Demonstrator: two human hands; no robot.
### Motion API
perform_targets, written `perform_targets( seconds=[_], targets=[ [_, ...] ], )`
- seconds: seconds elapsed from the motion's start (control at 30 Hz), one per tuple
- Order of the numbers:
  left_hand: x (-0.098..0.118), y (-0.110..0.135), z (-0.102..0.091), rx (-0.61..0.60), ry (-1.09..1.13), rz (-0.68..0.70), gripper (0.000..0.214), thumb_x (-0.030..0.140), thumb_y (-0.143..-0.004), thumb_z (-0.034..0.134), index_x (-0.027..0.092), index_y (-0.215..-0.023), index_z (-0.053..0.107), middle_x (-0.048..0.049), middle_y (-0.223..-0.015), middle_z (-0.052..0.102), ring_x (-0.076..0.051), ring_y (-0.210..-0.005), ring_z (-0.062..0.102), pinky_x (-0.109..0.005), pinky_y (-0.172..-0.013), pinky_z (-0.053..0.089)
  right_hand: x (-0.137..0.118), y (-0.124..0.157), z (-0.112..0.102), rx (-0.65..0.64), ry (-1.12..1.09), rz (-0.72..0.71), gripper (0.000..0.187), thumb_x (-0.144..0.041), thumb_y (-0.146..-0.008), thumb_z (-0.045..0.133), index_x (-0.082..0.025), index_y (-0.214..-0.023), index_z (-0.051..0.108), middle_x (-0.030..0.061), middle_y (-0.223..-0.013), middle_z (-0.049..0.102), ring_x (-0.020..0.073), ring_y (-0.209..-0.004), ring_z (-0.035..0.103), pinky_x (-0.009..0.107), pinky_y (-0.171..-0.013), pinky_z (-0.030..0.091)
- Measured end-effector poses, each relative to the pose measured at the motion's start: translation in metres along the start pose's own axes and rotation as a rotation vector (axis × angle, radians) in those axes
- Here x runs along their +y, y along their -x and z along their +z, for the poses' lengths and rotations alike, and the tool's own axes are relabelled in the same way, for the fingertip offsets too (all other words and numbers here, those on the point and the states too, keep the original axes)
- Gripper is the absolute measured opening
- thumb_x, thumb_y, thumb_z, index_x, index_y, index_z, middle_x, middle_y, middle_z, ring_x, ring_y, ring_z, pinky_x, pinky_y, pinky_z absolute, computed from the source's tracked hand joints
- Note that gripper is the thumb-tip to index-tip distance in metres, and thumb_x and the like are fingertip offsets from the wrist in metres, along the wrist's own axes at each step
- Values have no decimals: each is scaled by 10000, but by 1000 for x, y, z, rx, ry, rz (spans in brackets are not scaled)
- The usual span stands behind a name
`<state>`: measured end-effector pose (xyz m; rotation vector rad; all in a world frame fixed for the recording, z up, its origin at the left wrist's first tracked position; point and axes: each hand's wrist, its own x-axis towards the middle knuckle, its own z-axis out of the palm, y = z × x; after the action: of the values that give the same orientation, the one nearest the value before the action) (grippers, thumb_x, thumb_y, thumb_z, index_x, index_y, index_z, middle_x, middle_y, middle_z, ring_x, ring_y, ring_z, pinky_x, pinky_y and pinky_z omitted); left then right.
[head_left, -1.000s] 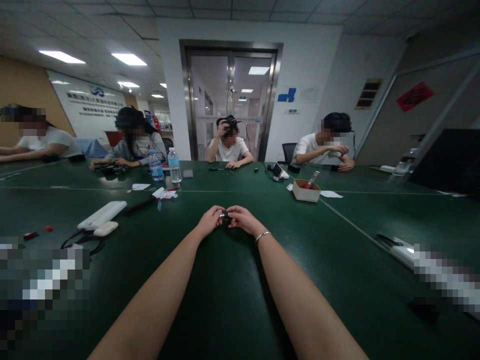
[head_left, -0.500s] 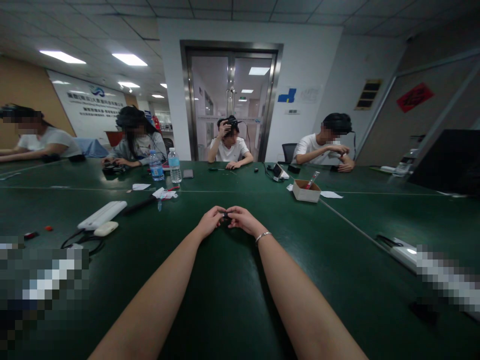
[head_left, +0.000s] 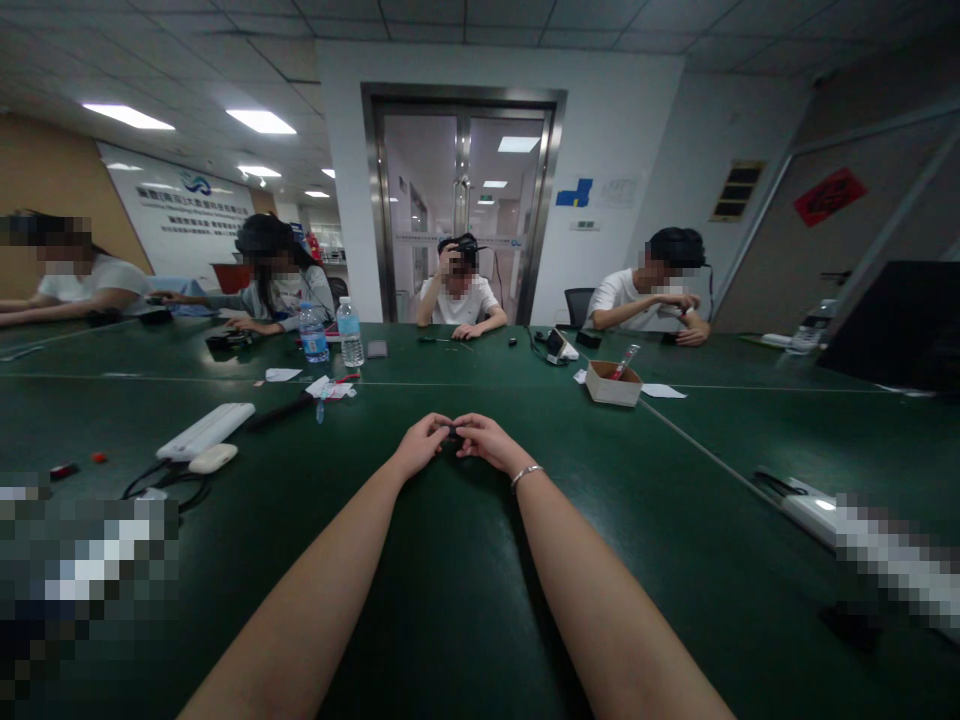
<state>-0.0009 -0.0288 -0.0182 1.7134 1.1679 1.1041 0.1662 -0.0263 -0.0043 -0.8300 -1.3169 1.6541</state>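
Both my arms reach forward over the dark green table [head_left: 420,600]. My left hand [head_left: 421,446] and my right hand [head_left: 484,441] meet near the middle, fingertips almost touching. Between them is a small dark object [head_left: 452,434], pinched by the fingers of both hands. Its kind is too small and too covered by the fingers to make out. A silvery bracelet [head_left: 527,475] circles my right wrist.
A small open box [head_left: 613,385] with a red-and-white item stands ahead to the right. Two water bottles [head_left: 349,332] and paper scraps [head_left: 330,388] lie ahead left. Nearer left are a white power bank [head_left: 206,432] and cables. Several people sit across the table.
My hands stay in place, fingers shifting only slightly around the dark object. Across the table, the long-haired person at the left has stretched one arm out to the left.
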Motion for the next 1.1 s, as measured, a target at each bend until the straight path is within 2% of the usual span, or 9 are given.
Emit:
perform_targets(
  seconds=[0.3, 0.63, 0.9, 1.1],
  targets=[
    [3, 2, 0, -14, 20, -9, 309, 405, -775, 472, 170, -950, 569, -4, -698, 554, -88, -546, 486, -205, -495, 388, -1, 0, 0, 4, 6, 1, 129, -85, -779, 586, -134, -887, 537, -24, -590, 556, 66, -444, 522, 246, -533, 561],
    [3, 2, -1, -32, 28, 17, 251, 291, -746, 498, 168, -957, 555, 1, -708, 555, -82, -544, 494, -201, -508, 389, -1, 1, 0, 4, 1, -3, 139, -111, -774, 614, -137, -884, 534, -33, -579, 538, 64, -446, 512, 260, -550, 566],
    [6, 3, 0, -40, 50, 11, 277, 375, -778, 485, 159, -941, 543, 16, -609, 548, -86, -507, 494, -205, -488, 381, -1, 1, 1, 4, 9, -6, 121, -114, -778, 615, -140, -873, 543, -34, -580, 537, 65, -452, 522, 251, -549, 565],
    [1, 1, 0, -43, 58, 2, 312, 453, -781, 471, 152, -837, 532, 6, -578, 570, -96, -497, 522, -210, -481, 386, -2, 1, 1, 13, 5, 2, 130, -79, -791, 575, -139, -898, 532, -28, -610, 554, 62, -439, 526, 244, -538, 567]
  ],
)
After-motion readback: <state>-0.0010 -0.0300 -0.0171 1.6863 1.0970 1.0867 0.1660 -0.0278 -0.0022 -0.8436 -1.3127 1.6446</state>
